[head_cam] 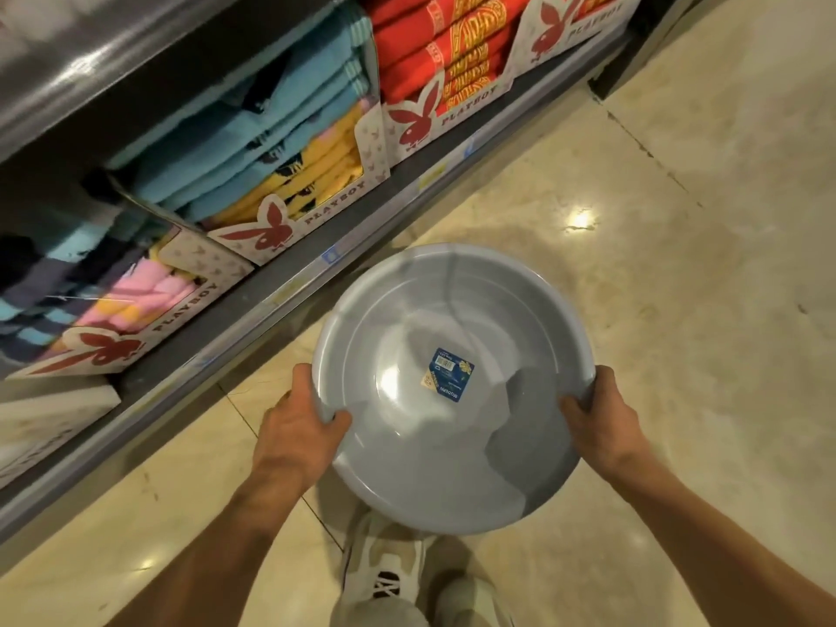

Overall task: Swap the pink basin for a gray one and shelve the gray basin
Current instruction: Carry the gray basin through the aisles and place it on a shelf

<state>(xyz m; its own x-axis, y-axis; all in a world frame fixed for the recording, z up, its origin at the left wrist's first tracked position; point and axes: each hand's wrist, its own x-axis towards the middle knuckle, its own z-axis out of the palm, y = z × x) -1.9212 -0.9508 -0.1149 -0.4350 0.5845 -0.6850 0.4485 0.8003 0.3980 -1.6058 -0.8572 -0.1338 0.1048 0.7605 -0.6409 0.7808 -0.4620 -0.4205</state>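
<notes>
A round gray basin [407,463] is held level in front of me, above the floor, its inside facing up. A blue label [452,374] is stuck near the middle of its bottom. My left hand [296,427] grips the left rim, thumb inside the bowl. My right hand [604,423] grips the right rim the same way. No pink basin is in view.
A low store shelf [289,282] runs along the left, holding cardboard trays of folded towels: blue and yellow [280,142], red [434,52], pink and striped [113,282]. Shiny beige tile floor [678,264] spreads to the right. My shoes [389,576] show below the basin.
</notes>
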